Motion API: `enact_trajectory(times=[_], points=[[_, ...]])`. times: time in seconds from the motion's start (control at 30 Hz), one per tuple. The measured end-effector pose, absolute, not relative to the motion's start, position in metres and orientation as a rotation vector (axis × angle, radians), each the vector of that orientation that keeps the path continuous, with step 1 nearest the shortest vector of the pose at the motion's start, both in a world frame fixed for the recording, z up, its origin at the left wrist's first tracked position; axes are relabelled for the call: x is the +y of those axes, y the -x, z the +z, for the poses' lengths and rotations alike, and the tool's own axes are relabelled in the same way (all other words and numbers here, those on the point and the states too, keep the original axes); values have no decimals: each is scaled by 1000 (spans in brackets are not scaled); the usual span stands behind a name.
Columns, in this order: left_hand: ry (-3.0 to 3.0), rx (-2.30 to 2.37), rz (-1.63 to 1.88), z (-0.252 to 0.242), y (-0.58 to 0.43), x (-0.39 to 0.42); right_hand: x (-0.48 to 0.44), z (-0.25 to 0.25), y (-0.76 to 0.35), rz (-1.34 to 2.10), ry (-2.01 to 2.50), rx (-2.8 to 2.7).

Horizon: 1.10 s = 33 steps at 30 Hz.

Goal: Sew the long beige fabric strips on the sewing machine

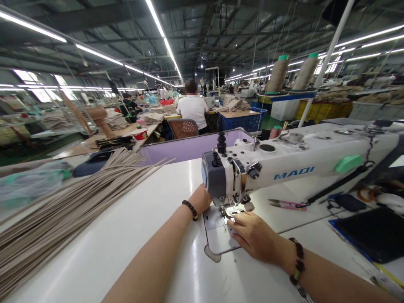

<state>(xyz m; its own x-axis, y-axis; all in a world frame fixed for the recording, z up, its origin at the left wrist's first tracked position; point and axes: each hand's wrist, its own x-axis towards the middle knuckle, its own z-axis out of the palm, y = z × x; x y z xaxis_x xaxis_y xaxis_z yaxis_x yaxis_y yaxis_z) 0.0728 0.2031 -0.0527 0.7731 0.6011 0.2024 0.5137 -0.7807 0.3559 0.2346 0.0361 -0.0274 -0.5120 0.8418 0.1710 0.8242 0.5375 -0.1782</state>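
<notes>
Forearms [148, 256], 2, bare. Right hand [255, 235]: fingers flat, unclenched, beside the presser foot [226, 209]. Left hand [199, 198]: behind the MAQI sewing machine head [224, 179], grip hidden. Work [235, 211] sits at the foot, barely discernible. Step appears to be positioning; next calls for steady guiding.

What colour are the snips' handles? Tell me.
Pink on the slim metal thread snips, best in the head view.

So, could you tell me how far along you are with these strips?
Done: cannot tell; no finished stack shows nearby. In hand: your left hand and right hand are at the presser foot of the MAQI sewing machine. Remaining: the pile of long beige strips on the table.
</notes>
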Motion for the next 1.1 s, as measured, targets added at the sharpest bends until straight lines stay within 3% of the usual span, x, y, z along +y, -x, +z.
enact_trajectory(times=[0.47,1.1], points=[[-2559,1001,103,-3,-33,158,38,-26,-237,26,1394,-2547],[-2361,1215,76,4,-39,126,38,-25,-237,-24,1374,-2558]])
